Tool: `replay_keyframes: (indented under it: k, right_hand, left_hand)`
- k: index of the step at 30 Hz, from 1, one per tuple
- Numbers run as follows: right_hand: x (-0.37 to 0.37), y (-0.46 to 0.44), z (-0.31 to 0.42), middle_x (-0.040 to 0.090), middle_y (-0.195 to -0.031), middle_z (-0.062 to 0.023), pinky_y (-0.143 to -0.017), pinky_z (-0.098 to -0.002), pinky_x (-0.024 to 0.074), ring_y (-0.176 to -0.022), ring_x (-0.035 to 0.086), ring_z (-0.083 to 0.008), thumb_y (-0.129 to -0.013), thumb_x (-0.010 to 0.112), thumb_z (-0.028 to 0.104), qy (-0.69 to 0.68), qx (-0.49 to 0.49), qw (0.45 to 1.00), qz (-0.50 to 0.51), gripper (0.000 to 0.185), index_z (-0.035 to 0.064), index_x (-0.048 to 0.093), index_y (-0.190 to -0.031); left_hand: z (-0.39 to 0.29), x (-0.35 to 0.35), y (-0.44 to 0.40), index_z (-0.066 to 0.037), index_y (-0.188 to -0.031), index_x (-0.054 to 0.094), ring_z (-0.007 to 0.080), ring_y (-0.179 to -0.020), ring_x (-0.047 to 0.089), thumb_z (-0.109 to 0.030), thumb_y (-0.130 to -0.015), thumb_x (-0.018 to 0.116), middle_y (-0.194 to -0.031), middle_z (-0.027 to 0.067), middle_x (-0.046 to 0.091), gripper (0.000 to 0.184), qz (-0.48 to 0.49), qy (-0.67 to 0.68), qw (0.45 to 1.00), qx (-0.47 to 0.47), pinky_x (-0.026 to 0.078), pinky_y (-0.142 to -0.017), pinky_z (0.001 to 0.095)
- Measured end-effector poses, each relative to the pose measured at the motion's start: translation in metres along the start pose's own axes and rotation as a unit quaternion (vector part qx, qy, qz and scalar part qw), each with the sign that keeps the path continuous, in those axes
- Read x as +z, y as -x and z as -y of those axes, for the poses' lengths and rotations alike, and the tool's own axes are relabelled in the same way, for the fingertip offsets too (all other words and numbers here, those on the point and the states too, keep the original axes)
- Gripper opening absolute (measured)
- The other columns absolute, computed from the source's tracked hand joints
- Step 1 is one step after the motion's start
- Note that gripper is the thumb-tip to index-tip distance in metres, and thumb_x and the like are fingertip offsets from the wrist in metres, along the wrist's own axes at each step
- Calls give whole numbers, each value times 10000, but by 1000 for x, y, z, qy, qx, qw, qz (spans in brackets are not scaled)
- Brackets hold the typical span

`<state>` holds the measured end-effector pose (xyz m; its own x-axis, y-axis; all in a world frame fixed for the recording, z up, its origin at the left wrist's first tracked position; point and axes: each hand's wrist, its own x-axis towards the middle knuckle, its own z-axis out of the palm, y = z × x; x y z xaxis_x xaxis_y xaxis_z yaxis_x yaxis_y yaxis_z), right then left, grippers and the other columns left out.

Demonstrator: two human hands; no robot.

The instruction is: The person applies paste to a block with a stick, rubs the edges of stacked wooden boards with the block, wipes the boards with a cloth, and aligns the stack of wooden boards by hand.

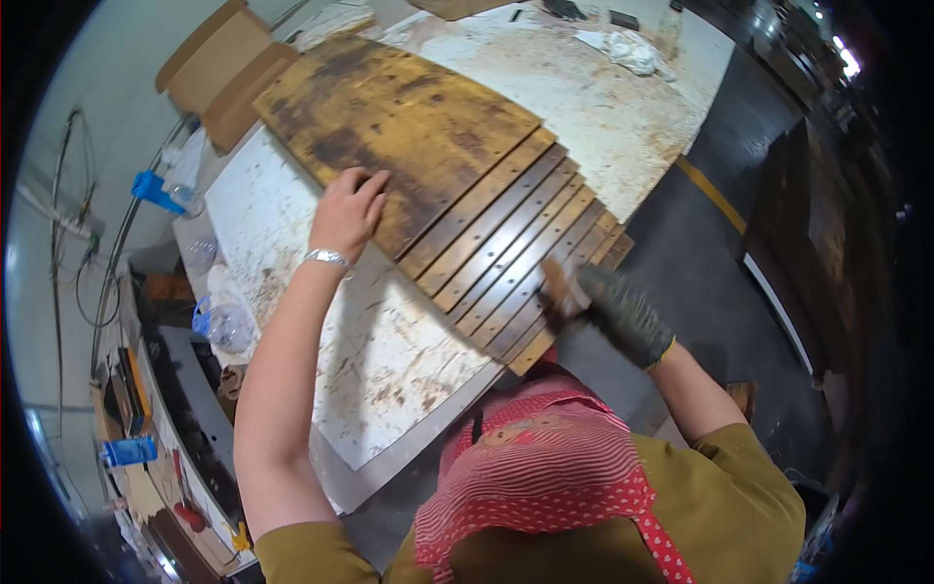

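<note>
Several flat wooden boards [418, 127] lie stacked and fanned on the stained white table, their stepped edges dotted with small dark holes. My bare left hand [348, 209] rests on the top board near its left edge, fingers slightly curled and apart. In a dark patterned glove, my right hand [618, 307] is wrapped round a brownish block or pad [564, 288] over the stepped edges at the right. The block is blurred, so its exact kind cannot be made out.
An open cardboard box [219, 73] stands behind the boards. Clear plastic bottles [230, 326] and a blue object [156, 192] are at the left. A crumpled white cloth [634, 52] lies on the white table [389, 389] at the back. Dark panels [808, 253] stand to the right.
</note>
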<state>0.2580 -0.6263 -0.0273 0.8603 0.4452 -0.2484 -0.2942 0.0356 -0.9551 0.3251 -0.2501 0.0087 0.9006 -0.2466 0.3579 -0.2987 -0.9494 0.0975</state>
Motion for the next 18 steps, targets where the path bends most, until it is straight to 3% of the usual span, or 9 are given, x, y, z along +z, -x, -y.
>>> replay_keyframes:
  k: [2, 4, 5, 7, 8, 9, 16, 17, 18]
  right_hand:
    - [61, 17, 31, 613, -1008, -88, -768, -318, 500, -849, 597, -193, -910, 536, 359, 28, 77, 992, 94, 429, 21, 545, -1174]
    - [99, 11, 7, 607, -1038, -124, -809, -304, 478, -905, 597, -222, -923, 494, 390, 162, -73, 958, 225, 422, 56, 550, -1176]
    - [120, 5, 7, 607, -1038, -124, -809, -304, 478, -905, 597, -222, -923, 494, 390, 164, -74, 956, 232, 422, 56, 550, -1176]
    - [159, -11, 7, 588, -1094, -164, -842, -312, 469, -981, 594, -252, -927, 469, 407, 274, 76, 903, 321, 430, 80, 537, -1197]
    - [174, -16, 1, 588, -1094, -164, -842, -312, 469, -981, 594, -252, -927, 469, 407, 272, 73, 898, 339, 430, 80, 537, -1197]
    - [191, -21, -6, 588, -1099, -167, -849, -321, 465, -988, 593, -257, -927, 464, 408, 267, 36, 903, 336, 436, 65, 536, -1187]
    - [343, -66, -32, 588, -945, -192, -786, -409, 447, -890, 567, -352, -834, 556, 410, 362, -210, 836, 354, 403, 31, 579, -969]
    - [370, -81, -76, 594, -945, -187, -794, -422, 441, -889, 568, -357, -812, 572, 401, 295, -366, 821, 324, 397, 29, 587, -952]
    - [393, -86, -87, 604, -966, -182, -796, -431, 441, -890, 570, -361, -789, 594, 397, 310, -391, 803, 325, 408, 38, 595, -984]
  left_hand:
    - [-5, -25, 8, -106, -1132, 586, 306, -986, 546, -210, -899, 510, -1076, 118, 573, 266, 29, 26, 999, -8, 452, -847, 383]
    - [-12, -53, 24, -78, -1147, 581, 320, -1008, 548, -217, -919, 485, -1115, 130, 576, 284, 101, 139, 983, -57, 443, -875, 367]
    - [-10, -62, 39, -68, -1138, 589, 284, -989, 576, -182, -928, 479, -1111, 119, 594, 264, 48, 125, 990, -36, 453, -853, 333]
    - [-11, -92, 74, -66, -1140, 592, 255, -978, 583, -153, -923, 482, -1103, 107, 601, 258, 18, 173, 982, -76, 454, -839, 316]
    - [-9, -108, 98, -64, -1142, 594, 226, -968, 590, -124, -919, 486, -1094, 95, 609, 255, -9, 220, 969, -112, 455, -824, 299]
    - [-9, -120, 123, -32, -1140, 595, 170, -928, 592, -89, -916, 489, -1047, 83, 633, 254, -43, 254, 955, -146, 451, -799, 271]
    - [-12, -152, 311, 42, -1118, 584, 147, -866, 611, -64, -928, 462, -951, 104, 654, 250, -189, 283, 843, -416, 462, -798, 261]
    - [-18, -150, 330, 45, -1113, 584, 144, -856, 606, -60, -928, 461, -935, 100, 653, 246, -197, 284, 825, -448, 461, -796, 262]
    - [-28, -151, 341, 46, -1101, 586, 146, -858, 603, -56, -923, 465, -923, 104, 652, 238, -203, 296, 805, -472, 463, -796, 269]
